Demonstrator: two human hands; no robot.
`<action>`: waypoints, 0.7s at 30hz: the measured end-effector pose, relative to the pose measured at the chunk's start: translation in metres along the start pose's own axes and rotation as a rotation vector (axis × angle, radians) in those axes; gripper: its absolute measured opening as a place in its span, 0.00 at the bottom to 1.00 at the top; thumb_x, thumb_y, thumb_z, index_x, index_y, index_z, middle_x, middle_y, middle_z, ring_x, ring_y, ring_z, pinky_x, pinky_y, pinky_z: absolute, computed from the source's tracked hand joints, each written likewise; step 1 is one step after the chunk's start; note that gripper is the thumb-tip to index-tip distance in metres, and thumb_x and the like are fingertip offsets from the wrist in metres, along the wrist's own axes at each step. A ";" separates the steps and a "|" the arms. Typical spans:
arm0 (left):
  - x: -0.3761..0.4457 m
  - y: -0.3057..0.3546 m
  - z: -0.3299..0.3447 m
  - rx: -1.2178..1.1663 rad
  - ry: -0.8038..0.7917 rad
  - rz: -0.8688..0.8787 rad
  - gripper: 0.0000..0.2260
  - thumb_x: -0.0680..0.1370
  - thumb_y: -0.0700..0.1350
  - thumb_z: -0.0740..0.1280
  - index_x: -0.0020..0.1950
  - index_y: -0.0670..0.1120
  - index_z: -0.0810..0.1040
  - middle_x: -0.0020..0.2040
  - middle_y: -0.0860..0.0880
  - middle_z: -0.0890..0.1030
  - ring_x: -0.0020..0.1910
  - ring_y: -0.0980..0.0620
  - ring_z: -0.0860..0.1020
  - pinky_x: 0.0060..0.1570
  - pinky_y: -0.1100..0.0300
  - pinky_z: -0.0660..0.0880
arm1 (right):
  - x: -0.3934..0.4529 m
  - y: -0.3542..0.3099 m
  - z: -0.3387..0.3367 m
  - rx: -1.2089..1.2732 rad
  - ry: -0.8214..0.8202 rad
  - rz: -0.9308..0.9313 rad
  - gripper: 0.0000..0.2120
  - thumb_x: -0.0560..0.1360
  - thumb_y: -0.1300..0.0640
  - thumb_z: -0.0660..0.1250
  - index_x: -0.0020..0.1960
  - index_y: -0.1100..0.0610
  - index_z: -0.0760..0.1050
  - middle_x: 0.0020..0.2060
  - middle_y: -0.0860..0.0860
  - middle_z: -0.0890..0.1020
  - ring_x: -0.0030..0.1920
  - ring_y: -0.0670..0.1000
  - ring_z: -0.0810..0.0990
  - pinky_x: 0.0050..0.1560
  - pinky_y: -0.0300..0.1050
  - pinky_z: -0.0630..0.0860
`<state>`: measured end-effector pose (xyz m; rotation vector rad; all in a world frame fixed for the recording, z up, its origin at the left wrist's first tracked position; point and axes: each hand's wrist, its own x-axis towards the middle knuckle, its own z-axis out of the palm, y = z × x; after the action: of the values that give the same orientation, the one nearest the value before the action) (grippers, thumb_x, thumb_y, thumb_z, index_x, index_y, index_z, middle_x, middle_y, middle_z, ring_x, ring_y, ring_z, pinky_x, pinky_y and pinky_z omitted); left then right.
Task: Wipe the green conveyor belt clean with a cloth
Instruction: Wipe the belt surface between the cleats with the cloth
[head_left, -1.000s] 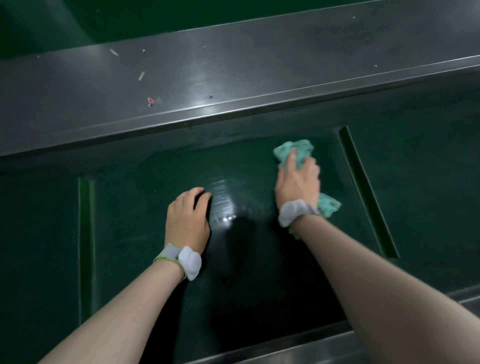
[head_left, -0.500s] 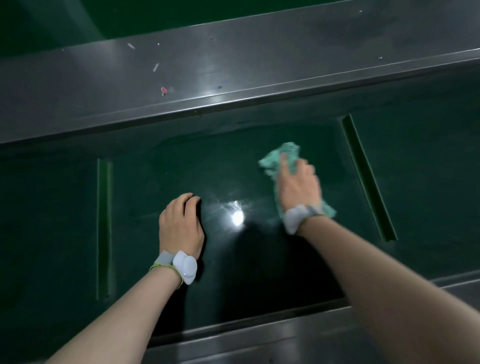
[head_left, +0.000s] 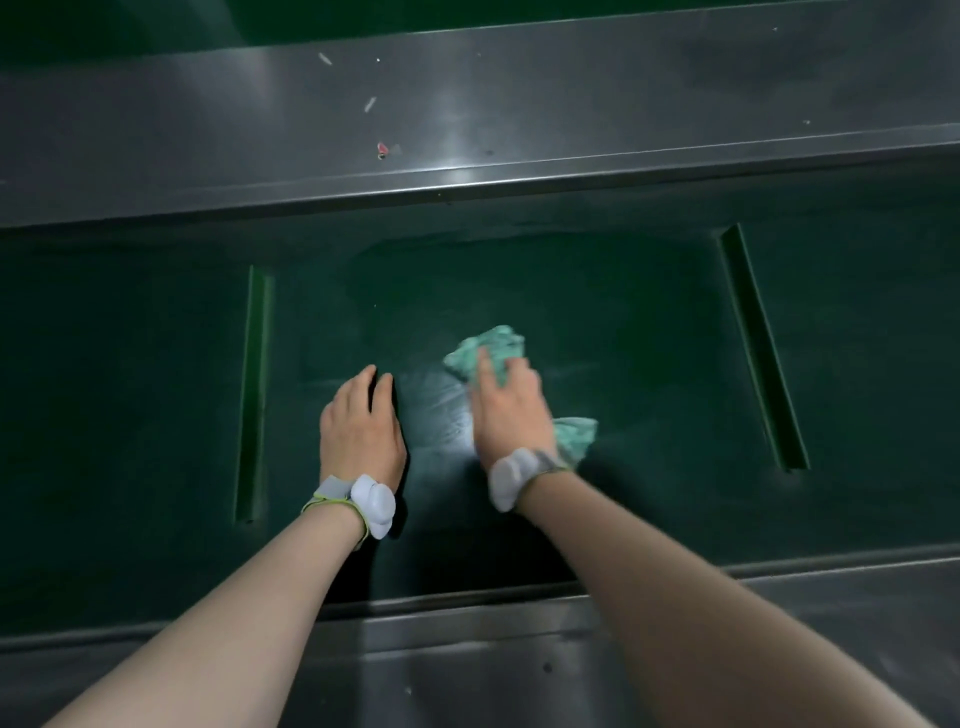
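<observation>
The dark green conveyor belt (head_left: 623, 322) runs left to right between two steel rails. A crumpled teal cloth (head_left: 498, 343) lies on the belt's middle. My right hand (head_left: 509, 410) is on top of it, index finger stretched forward, the other fingers curled into the fabric; cloth sticks out ahead of the fingers and beside the wrist. The hand is motion-blurred. My left hand (head_left: 361, 421) rests flat on the belt just left of the cloth, holding nothing. A wet sheen shows between the two hands.
Two raised green cleats cross the belt, one on the left (head_left: 252, 395) and one on the right (head_left: 763, 348). The far steel rail (head_left: 519, 104) carries small scraps, among them a red speck (head_left: 383, 149). The near steel rail (head_left: 467, 654) lies under my forearms.
My right hand has swept the cloth leftward and nearer, close to my left hand. The view has shifted so the belt's cleats sit further right.
</observation>
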<state>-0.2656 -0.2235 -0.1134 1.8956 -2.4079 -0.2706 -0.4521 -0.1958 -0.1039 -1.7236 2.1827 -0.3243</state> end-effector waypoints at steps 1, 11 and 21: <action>-0.001 0.002 -0.001 -0.001 -0.010 -0.003 0.21 0.76 0.36 0.67 0.70 0.39 0.75 0.71 0.38 0.74 0.67 0.33 0.74 0.59 0.40 0.73 | -0.009 -0.021 0.010 0.009 -0.044 -0.077 0.28 0.81 0.57 0.62 0.79 0.59 0.62 0.60 0.64 0.72 0.54 0.63 0.73 0.51 0.56 0.78; 0.003 -0.016 -0.013 0.060 0.064 0.058 0.19 0.82 0.42 0.63 0.72 0.39 0.73 0.73 0.39 0.73 0.72 0.36 0.70 0.68 0.41 0.68 | 0.007 0.000 0.009 -0.255 0.061 -0.205 0.32 0.78 0.57 0.67 0.80 0.57 0.62 0.54 0.60 0.73 0.46 0.60 0.73 0.39 0.52 0.75; 0.035 -0.113 -0.044 0.019 0.090 -0.143 0.25 0.86 0.47 0.56 0.79 0.33 0.61 0.77 0.35 0.66 0.77 0.35 0.63 0.75 0.43 0.64 | 0.004 -0.036 0.016 -0.184 0.078 -0.340 0.27 0.77 0.57 0.69 0.75 0.61 0.70 0.53 0.64 0.76 0.43 0.63 0.75 0.37 0.54 0.77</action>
<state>-0.1587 -0.2876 -0.0927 2.0452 -2.2303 -0.1656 -0.4144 -0.2076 -0.1057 -2.2238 2.0197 -0.2841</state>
